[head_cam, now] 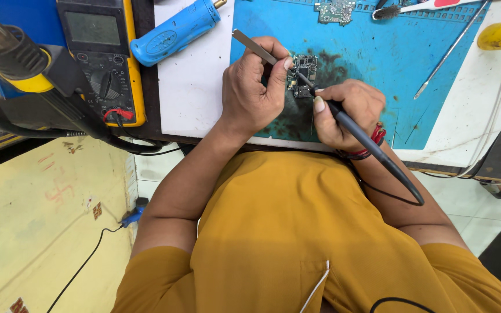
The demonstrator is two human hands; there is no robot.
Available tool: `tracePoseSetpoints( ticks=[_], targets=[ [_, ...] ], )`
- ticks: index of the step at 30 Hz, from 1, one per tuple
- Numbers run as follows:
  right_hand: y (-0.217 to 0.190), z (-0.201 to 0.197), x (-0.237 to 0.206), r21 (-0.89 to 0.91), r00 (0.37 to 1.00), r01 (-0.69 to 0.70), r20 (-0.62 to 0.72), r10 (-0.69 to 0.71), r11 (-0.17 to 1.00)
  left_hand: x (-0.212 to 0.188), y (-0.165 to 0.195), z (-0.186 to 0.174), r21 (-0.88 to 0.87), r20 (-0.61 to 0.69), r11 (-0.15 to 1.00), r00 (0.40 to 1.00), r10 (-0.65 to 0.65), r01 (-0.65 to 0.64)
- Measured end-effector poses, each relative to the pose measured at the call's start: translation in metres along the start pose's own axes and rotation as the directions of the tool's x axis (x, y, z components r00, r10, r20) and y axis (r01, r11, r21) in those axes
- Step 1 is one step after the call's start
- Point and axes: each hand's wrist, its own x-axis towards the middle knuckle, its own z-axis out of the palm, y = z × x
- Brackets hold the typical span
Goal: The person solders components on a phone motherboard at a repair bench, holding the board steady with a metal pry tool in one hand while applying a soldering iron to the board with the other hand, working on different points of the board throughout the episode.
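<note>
Both hands hold a closed grip on a tool: the left hand (pixel 253 87) pinches a pair of slim grey metal tweezers (pixel 256 49), and the right hand (pixel 346 113) clasps a black pen-shaped soldering iron (pixel 372 153) whose dark cable loops back toward the body. The two tips meet at a small dark circuit board (pixel 304 75) lying flat on the blue silicone mat (pixel 389 58), between the two hands and just beyond the fingertips. The mat around the board is stained dark. By the look of it, the step in hand is fine soldering work on a component of the board, with the tweezers steadying the part. The next move would seem to call for a still left hand and a light, brief touch of the iron. To the far left on the worktop (pixel 192 87) sit a yellow-cased multimeter (pixel 102 55) and a blue cylindrical tool handle (pixel 175 30). A second small green circuit board (pixel 336 10) lies at the mat's far edge, and a thin metal probe (pixel 450 51) rests to the right
</note>
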Motion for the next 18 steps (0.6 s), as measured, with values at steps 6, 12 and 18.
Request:
tracePoseSetpoints(
  ticks=[6,12,18],
  targets=[
    [0.0009,0.0007,-0.0009,0.009,1.000,-0.010,0.000,0.010,1.000,-0.0003,-0.0005,-0.0004,0.013,0.007,1.000,1.000,-0.010,0.010],
    [0.0002,-0.0004,-0.0017,0.006,1.000,-0.019,-0.012,0.019,1.000,-0.0013,-0.0009,-0.0004,-0.002,0.001,1.000,1.000,-0.007,0.007],
    [0.0001,-0.0009,-0.0011,0.010,1.000,-0.001,0.002,0.001,1.000,-0.0024,-0.0011,-0.0004,-0.006,0.000,0.999,1.000,-0.031,0.031]
  ],
)
